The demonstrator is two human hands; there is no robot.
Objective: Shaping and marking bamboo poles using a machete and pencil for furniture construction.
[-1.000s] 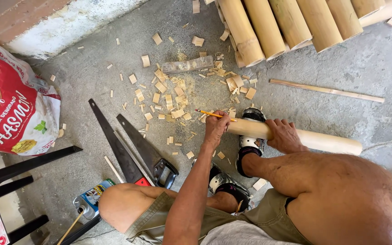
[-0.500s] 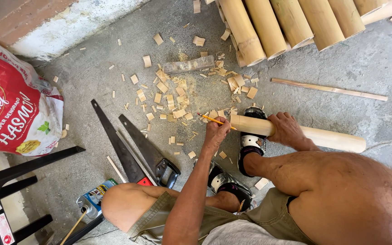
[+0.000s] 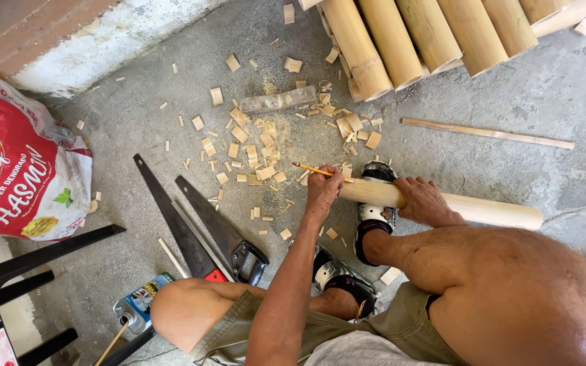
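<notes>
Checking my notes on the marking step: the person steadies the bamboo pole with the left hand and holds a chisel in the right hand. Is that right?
Not quite. In the head view the right hand holds a pencil, not a chisel. The left hand does steady the bamboo pole.

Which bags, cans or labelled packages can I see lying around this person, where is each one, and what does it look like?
Sack: far left on the concrete floor, bulging, red with white and yellow print and a small green leaf mark.
Small can: bottom left by the knee, flat rectangular metal can, blue and multicoloured label, round cap.
Sticker: bottom left corner on a black frame, white with red.
</notes>
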